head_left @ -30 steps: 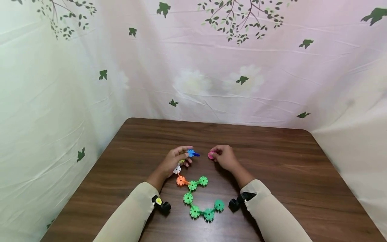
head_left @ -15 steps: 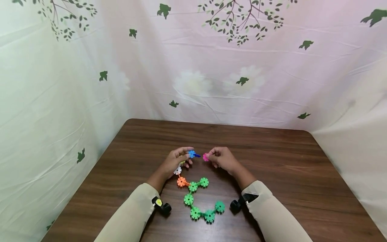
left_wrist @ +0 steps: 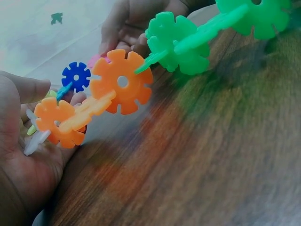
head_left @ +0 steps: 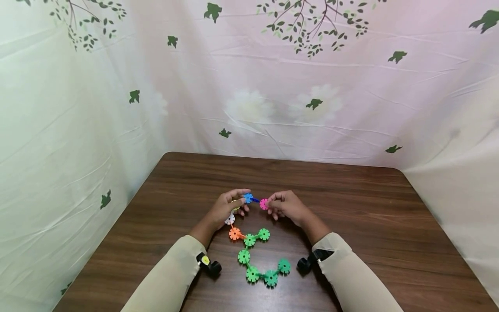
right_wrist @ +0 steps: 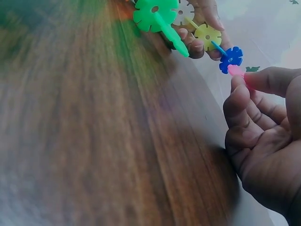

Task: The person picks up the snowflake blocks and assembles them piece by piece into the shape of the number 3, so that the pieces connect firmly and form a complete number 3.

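A chain of notched, flower-shaped plastic connector discs curves across the table. My left hand (head_left: 228,209) grips its far end near a light-blue disc (head_left: 248,198), with a yellow disc (right_wrist: 208,37) and a white disc (head_left: 230,219) beside the fingers. Between finger and thumb, my right hand (head_left: 287,205) pinches a pink disc (head_left: 264,204). The pink disc meets the dark-blue disc (right_wrist: 231,60) at the chain's end; whether their slots interlock I cannot tell. Orange discs (left_wrist: 122,82) follow the white one, then several green discs (head_left: 252,274) toward me.
The chain's near part lies on a brown wood-grain table (head_left: 370,225) between my forearms, ending in a dark-green disc (head_left: 284,266). Behind the table hangs a pale cloth (head_left: 273,86) printed with leaves and birds. Small black cameras (head_left: 213,269) sit on both wrists.
My right hand has moved left with the pink disc, closing the gap to the blue end of the chain. My left hand has barely moved.
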{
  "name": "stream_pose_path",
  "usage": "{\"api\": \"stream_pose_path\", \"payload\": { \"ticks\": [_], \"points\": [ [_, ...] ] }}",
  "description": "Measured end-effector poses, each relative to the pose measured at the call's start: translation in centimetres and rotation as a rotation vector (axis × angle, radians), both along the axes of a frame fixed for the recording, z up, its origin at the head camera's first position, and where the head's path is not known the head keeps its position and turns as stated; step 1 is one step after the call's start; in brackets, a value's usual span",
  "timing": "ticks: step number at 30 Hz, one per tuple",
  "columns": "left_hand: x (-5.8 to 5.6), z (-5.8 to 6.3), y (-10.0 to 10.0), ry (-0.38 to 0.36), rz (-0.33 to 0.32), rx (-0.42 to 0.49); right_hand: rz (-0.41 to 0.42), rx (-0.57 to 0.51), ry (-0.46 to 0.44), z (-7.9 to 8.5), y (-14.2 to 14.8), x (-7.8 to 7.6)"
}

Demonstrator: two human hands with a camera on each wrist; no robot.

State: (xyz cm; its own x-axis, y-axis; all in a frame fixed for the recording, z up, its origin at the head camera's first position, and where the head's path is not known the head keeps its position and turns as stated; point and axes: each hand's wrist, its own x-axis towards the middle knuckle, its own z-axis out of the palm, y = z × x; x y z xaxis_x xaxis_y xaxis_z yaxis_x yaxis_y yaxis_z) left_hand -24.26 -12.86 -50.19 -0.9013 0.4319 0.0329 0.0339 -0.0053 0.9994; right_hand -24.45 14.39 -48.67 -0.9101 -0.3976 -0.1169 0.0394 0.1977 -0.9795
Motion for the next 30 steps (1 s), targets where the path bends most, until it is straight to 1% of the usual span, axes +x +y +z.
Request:
{"api": "stream_pose_path", "payload": {
  "ticks": [9, 16, 20, 24, 30],
  "points": [
    [0.08, 0.1, 0.01, 0.002, -0.005, 0.007, 0.018, -0.001, -0.015, -0.03, -0.26, 0.13],
    [0.12, -0.11, 0.04, 0.008, -0.013, -0.007, 0.0, -0.004, -0.011, -0.19, -0.44, 0.27],
    [0.09, -0.25, -0.05, 0.025, -0.014, -0.03, -0.014, -0.006, 0.003, -0.24, -0.56, 0.32],
    [0.14, -0.32, -0.1, 0.061, -0.026, -0.07, -0.025, -0.007, 0.011, -0.32, -0.61, 0.37],
    [0.17, -0.29, 0.03, 0.097, -0.047, -0.096, -0.017, 0.003, 0.041, -0.48, -0.5, 0.43]
  ]
}}
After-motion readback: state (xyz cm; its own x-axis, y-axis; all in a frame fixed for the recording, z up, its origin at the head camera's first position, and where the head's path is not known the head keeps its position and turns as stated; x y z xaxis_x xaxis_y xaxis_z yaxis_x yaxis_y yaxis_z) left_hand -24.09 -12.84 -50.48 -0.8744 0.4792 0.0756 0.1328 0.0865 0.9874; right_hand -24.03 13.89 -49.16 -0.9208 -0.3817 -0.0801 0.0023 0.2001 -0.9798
